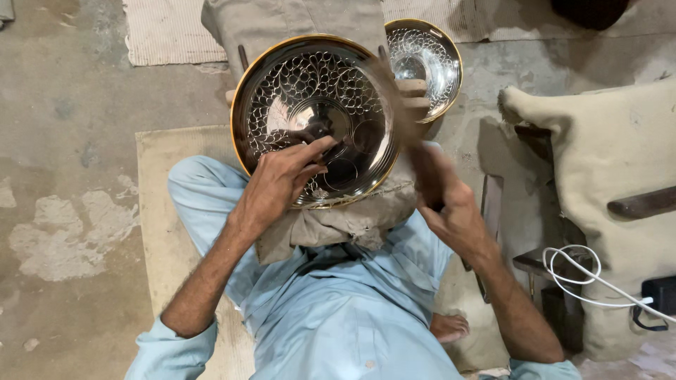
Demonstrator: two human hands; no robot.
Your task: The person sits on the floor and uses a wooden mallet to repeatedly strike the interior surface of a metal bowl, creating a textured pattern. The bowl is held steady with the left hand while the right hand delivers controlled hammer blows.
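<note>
Pressing fingertips of left hand (282,179) onto engraved brass plate (315,119), upper centre of frame, propped on cloth pad (352,222). Right hand (443,200), blurred, clenched around a dark tool, kind unclear. Risk, judging by tilt: plate sliding off, or a misplaced blow marring the pattern.

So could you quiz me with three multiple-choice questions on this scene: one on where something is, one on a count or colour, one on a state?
1. Where does the large engraved gold-rimmed metal plate rest?
A. on a cloth-covered support on the lap
B. flat on the floor
C. on a shelf

2. How many engraved plates show?
A. one
B. two
C. four

3. The left hand is:
A. off the plate
B. pressed on the plate
C. in a pocket

Answers: 1 A, grey cloth bunches beneath it; 2 B, a smaller engraved plate lies behind; 3 B, fingers sit on its face.
</note>
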